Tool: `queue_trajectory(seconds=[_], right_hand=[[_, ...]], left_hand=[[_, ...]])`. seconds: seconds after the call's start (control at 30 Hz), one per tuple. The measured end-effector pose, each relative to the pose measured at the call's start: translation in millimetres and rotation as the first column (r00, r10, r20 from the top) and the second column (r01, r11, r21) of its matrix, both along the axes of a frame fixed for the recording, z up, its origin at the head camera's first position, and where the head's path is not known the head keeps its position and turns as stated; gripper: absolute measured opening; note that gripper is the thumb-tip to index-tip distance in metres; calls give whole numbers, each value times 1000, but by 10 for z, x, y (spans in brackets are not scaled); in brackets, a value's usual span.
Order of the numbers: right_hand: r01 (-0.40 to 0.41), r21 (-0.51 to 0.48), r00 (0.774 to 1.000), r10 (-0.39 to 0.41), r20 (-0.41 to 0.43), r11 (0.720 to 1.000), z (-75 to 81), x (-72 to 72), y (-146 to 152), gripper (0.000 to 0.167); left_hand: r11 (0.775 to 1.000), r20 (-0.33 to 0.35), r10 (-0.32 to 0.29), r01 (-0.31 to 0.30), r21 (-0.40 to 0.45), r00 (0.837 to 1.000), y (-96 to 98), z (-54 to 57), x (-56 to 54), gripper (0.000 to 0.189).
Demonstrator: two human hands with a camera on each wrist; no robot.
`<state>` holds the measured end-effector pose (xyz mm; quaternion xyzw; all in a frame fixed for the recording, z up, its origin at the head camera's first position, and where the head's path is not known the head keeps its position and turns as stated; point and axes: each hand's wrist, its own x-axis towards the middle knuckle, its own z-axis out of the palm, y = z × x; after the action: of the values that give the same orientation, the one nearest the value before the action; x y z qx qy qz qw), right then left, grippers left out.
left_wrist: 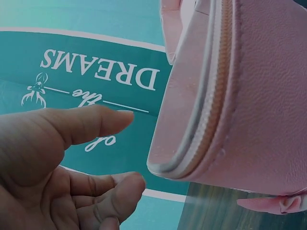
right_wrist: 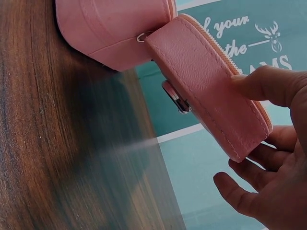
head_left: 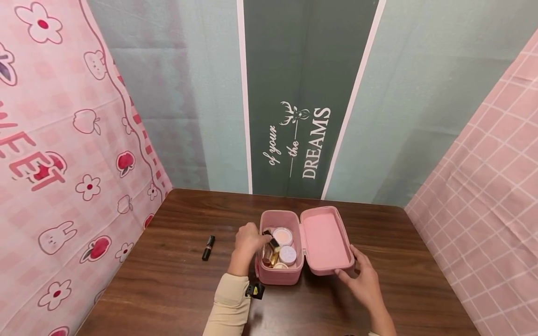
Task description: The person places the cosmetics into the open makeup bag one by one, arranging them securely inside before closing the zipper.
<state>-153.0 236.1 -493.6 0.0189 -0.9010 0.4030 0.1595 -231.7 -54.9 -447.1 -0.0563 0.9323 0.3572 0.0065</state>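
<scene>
A pink zippered cosmetic case [head_left: 279, 276] stands on the table with its lid [head_left: 325, 238] swung out to the right. Inside it lie a round pink-topped compact [head_left: 283, 236], a round white-lidded jar [head_left: 287, 255] and several gold and black cosmetics. My left hand [head_left: 249, 240] is at the case's left rim, thumb over the opening. In the left wrist view, nothing shows between the left thumb and fingers, which stand apart. My right hand [head_left: 363, 280] grips the lid at its outer corner, thumb on the near side and fingers round the far edge [right_wrist: 268, 91].
A black lipstick tube [head_left: 208, 248] lies on the brown wooden table [head_left: 168, 280], left of the case. Printed cloths hang behind the table and at both sides. A small black device [head_left: 255, 290] is strapped to the left wrist.
</scene>
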Motion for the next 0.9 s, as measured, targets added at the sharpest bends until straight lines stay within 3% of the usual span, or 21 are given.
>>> queue_trajectory(seconds=[0.4, 0.53, 0.67, 0.73, 0.8, 0.9], right_hand=[[3, 8, 1000, -3, -17, 1000, -23, -10, 0, 73], [-4, -4, 1000, 4, -20, 1000, -27, -4, 0, 73], [-6, -11, 1000, 6, -15, 1000, -28, 1, 1, 73], [-4, -11, 1000, 4, -8, 1000, -23, 5, 1, 73], [-2, -11, 1000, 2, -1, 1000, -16, 4, 0, 74], [-3, -11, 1000, 3, 6, 1000, -5, 3, -2, 74]], left_hand=[[1000, 28, 0, 0, 1, 1000, -10, -39, -23, 30], [997, -33, -71, 70, -39, 997, -43, -21, 13, 30], [962, -103, -226, 205, -178, 969, -94, 20, 76, 23], [937, -100, -270, 237, -257, 958, -109, 43, 110, 25], [919, -75, -275, 239, -312, 959, -116, 68, 142, 34], [911, -34, -243, 216, -352, 969, -118, 96, 174, 43]])
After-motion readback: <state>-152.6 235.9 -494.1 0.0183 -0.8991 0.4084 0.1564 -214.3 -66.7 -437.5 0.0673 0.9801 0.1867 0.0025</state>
